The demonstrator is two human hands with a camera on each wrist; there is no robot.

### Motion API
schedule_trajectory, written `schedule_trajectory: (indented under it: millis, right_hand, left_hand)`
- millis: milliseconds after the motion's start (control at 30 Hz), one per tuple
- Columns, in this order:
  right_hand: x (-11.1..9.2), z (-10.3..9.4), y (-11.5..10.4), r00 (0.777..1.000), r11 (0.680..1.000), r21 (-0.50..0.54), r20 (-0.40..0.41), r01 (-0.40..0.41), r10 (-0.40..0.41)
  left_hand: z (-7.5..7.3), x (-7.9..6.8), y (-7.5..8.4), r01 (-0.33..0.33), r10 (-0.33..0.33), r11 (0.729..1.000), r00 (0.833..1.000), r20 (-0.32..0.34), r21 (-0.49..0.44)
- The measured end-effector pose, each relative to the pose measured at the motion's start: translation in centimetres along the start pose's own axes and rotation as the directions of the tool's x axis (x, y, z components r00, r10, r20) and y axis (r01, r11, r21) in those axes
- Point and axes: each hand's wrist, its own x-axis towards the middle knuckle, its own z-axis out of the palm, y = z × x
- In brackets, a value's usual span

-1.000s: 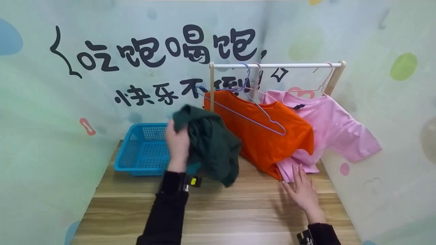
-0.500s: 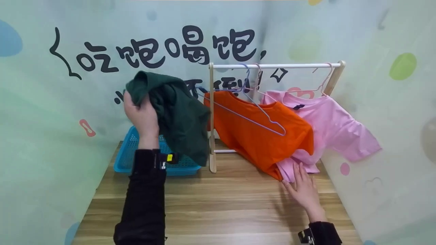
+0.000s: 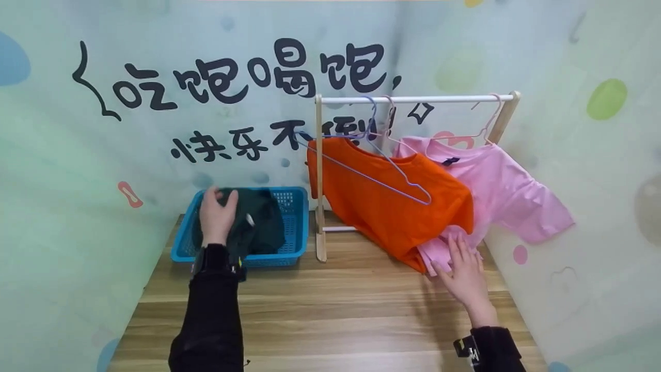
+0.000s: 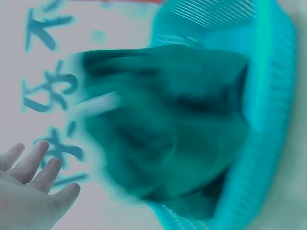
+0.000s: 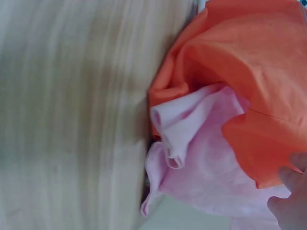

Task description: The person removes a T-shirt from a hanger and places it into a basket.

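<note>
Over the left part of a blue plastic basket [image 3: 298, 227] is my left hand [image 3: 217, 219], fingers parted and gripping nothing. A crumpled dark green garment [image 3: 267, 225] fills much of the basket, a small white tag showing on it. In the left wrist view that garment [image 4: 168, 139] is blurred, and the fingers stand apart from it. My right hand [image 3: 466, 279], fingers extended, is at the lower hem of a pink T-shirt [image 3: 516, 201]. An orange T-shirt [image 3: 387, 201] hangs in front of the pink one and covers part of it.
A small clothes rack with a white rail [image 3: 439, 99] and wooden posts stands on the wood-grain table [image 3: 330, 320]. A bare purple hanger [image 3: 379, 170] hangs in front of the orange shirt. Printed walls close in the back and both sides.
My left hand carried the green garment leftward and up from in front of the rack, then down into the basket, and let it go. My right hand stayed near the pink hem.
</note>
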Motion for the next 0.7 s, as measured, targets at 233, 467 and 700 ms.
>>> schedule_trajectory:
  millis: [233,467,700]
  right_hand:
    - [2.8,-1.6,-0.4,0.983,0.997,0.000,-0.166,0.074,-0.073]
    - [6.4,-3.8,-1.5,0.978,0.994,-0.018,-0.180,0.106,-0.107]
    - [8.9,-5.3,-2.3,0.981,0.994,-0.024,-0.160,0.108,-0.111]
  left_hand:
    - [-1.1,-3.9,-0.8,-0.010,0.005,0.995,0.998,0.055,0.097]
    - [0.1,-5.7,-2.2,-0.067,0.025,0.952,0.990,0.141,0.299]
    - [1.7,-6.6,-3.9,-0.108,0.023,0.899,0.979,0.203,0.423]
